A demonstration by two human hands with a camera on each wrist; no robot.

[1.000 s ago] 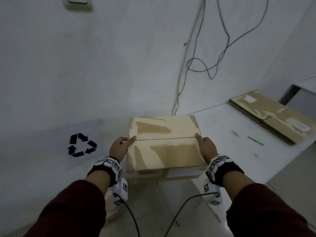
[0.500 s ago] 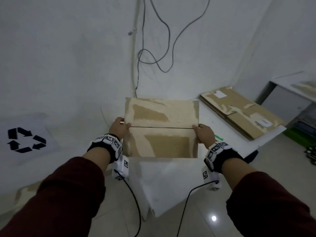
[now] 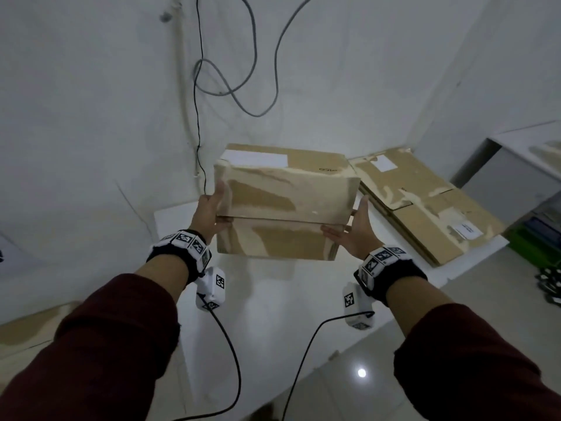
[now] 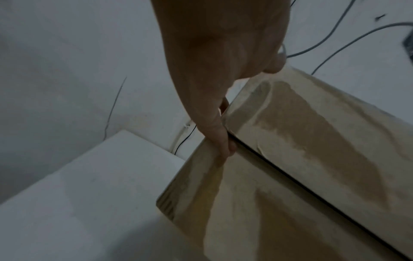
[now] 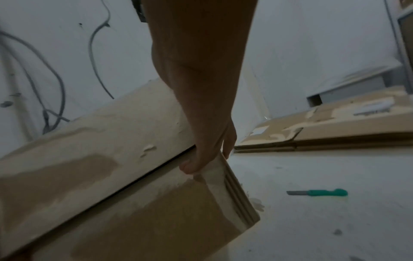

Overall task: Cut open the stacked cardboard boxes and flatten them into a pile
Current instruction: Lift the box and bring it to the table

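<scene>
At the centre of the head view a closed cardboard box (image 3: 285, 202) is held up above the white bench (image 3: 273, 314), tilted so that the face with the flap seam turns toward the camera. The left hand (image 3: 209, 211) grips its left end and the right hand (image 3: 355, 229) its right end; on each side the thumb lies over the seam face while the fingers (image 3: 362, 205) go along the end panel. Both hands are thus grasping the box, not released.

At the right of the frame a pile of flattened boxes (image 3: 425, 202) lies on the bench, so part of the job looks done. In the right wrist view a green utility knife (image 5: 321, 192) lies on the bench at lower right, near the box's corner but apart from it.

The step in hand appears to be bringing a fresh box to the work spot. The seam already shows as a dark gap, though whether tape bridges it cannot be told. Next the box needs setting down steadily, seam face up, and one hand freed for the knife if the flaps will not pull apart.
</scene>
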